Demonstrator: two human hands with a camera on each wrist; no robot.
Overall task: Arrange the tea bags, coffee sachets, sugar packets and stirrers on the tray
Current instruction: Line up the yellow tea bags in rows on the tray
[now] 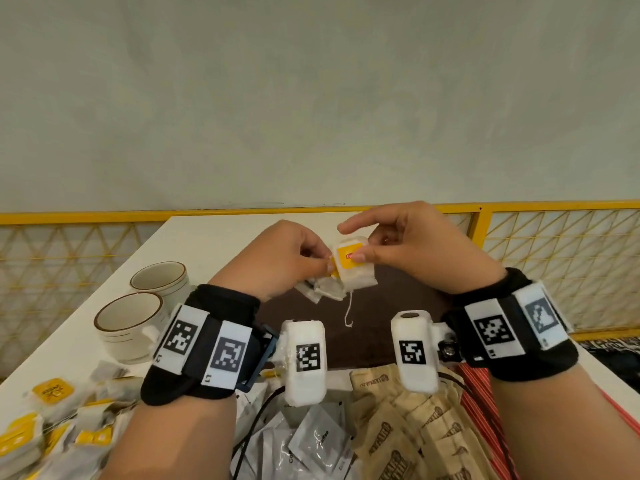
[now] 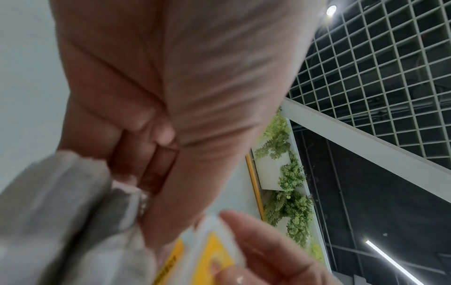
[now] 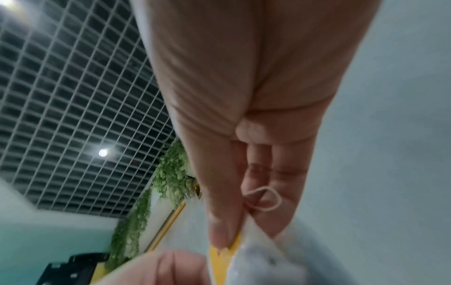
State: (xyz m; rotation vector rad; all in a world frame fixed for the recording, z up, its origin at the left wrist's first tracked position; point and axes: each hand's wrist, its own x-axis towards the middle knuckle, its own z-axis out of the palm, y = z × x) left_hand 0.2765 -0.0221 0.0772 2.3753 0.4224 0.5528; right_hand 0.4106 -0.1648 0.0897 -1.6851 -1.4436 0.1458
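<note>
Above the brown tray [image 1: 398,292], held up between both hands: a small bunch of tea bags [image 1: 346,271]. Left hand [image 1: 287,258] pinching the paper bags at one edge, right hand [image 1: 401,237] pinching the yellow tag [image 1: 348,256] of the front bag. Likely near weightless, soft and tearable, with strings [image 1: 348,311] prone to tangling; best held by the tag or folded top, gently.

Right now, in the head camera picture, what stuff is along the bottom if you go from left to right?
Tea bags → coffee sachets → brown sugar packets → red stirrers.
</note>
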